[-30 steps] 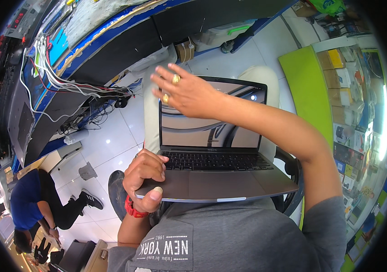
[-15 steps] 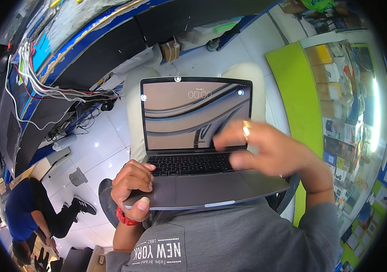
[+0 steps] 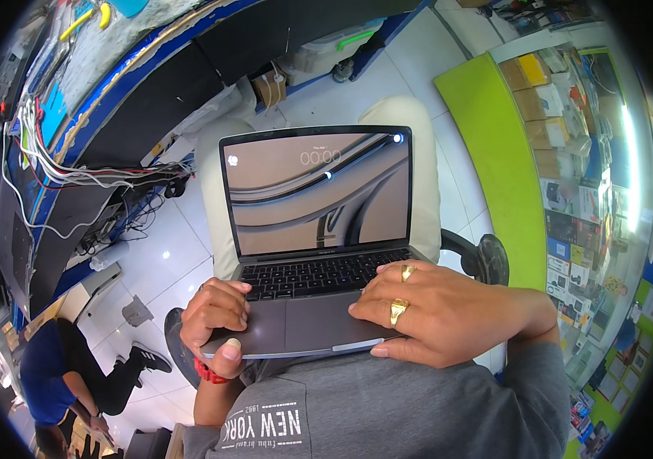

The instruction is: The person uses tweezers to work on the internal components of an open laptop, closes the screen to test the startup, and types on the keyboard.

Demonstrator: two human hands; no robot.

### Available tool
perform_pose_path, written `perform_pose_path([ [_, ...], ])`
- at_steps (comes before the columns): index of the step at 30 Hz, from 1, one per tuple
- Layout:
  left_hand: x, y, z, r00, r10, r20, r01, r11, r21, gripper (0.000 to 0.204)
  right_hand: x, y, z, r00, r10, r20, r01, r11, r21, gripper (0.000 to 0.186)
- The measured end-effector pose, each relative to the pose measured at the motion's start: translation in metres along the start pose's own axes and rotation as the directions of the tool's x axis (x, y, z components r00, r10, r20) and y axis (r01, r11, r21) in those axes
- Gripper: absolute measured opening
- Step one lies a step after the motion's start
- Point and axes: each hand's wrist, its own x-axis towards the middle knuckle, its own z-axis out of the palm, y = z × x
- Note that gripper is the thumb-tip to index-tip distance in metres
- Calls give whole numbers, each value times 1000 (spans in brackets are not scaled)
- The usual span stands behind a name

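Observation:
A grey laptop (image 3: pixel 265 325) rests open on my lap, its lit screen (image 3: pixel 280 210) showing a lock-screen clock over a curved-line wallpaper. My left hand (image 3: pixel 215 310) grips the front left corner, with curled fingers on the palm rest and the thumb at the front edge. Across the right palm rest lies my right hand (image 3: pixel 441 310), its fingers stretched toward the trackpad (image 3: pixel 319 317) and keyboard (image 3: pixel 311 279). The right thumb is by the front edge. Part of the keyboard's right end and the right palm rest are hidden under this hand.
A light-coloured chair (image 3: pixel 399 118) stands beyond the laptop. Loose cables (image 3: pixel 74 172) hang from the workbench (image 3: pixel 212 53) at the left. A green panel (image 3: pixel 487 130) and a glass display case (image 3: pixel 564 168) line the right. Another person (image 3: pixel 58 363) bends down at lower left.
My right hand has come down from in front of the screen onto the palm rest and trackpad. The left hand keeps its hold. The view has shifted slightly.

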Motion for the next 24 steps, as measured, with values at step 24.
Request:
perform_pose_path([
  [24, -2, 0, 4, 999, 2, -43, -2, 1000, -5, 40, -11, 2, 7, 996, -25, -87, 22, 999, -30, 39],
])
